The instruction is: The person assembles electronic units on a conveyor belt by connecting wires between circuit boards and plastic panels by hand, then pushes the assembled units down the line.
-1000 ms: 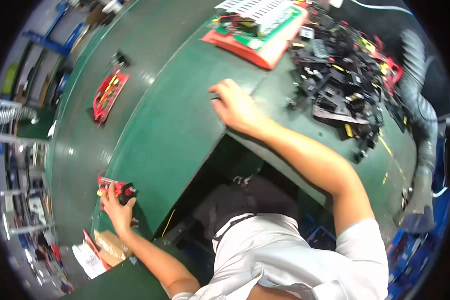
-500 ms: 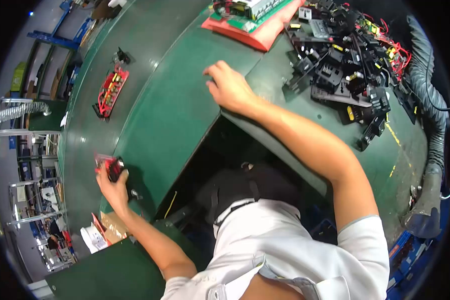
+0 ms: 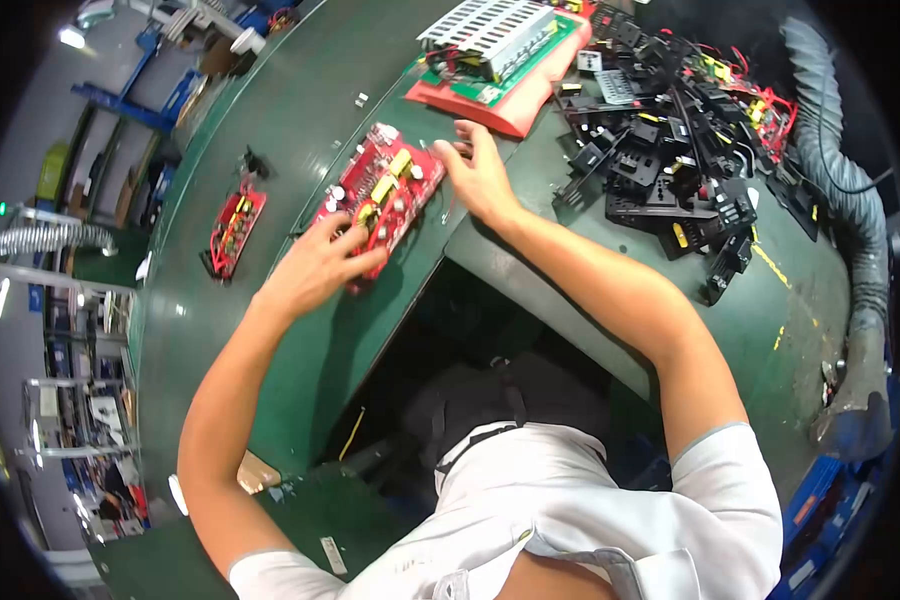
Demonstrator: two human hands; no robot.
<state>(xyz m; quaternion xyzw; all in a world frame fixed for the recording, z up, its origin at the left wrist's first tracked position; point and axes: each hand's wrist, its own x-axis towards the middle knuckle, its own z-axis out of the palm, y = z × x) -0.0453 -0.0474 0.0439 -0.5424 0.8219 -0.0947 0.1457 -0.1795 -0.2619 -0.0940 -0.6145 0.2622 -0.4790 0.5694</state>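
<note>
A red circuit board [image 3: 402, 195] with yellow and silver parts lies tilted across the green bench in front of me. My left hand [image 3: 320, 262] is closed on its near left end, fingers over the top edge components. Beside the far right end of the board is my right hand [image 3: 478, 172], thumb and fingers apart; whether the fingertips touch the board I cannot tell. A second, narrower red circuit board [image 3: 236, 230] with black ends rests farther left on the bench.
A heap of black plastic parts [image 3: 660, 170] covers the right of the bench. At the back, a metal-cased unit [image 3: 490, 40] on a green board sits on a pink-red pad [image 3: 515, 115]. A grey flexible duct [image 3: 835, 150] runs down the right side. The bench edge opens toward my lap.
My left hand has brought the red circuit board from the bench's lower left up to the middle, near my right hand. My right hand has shifted slightly, staying open.
</note>
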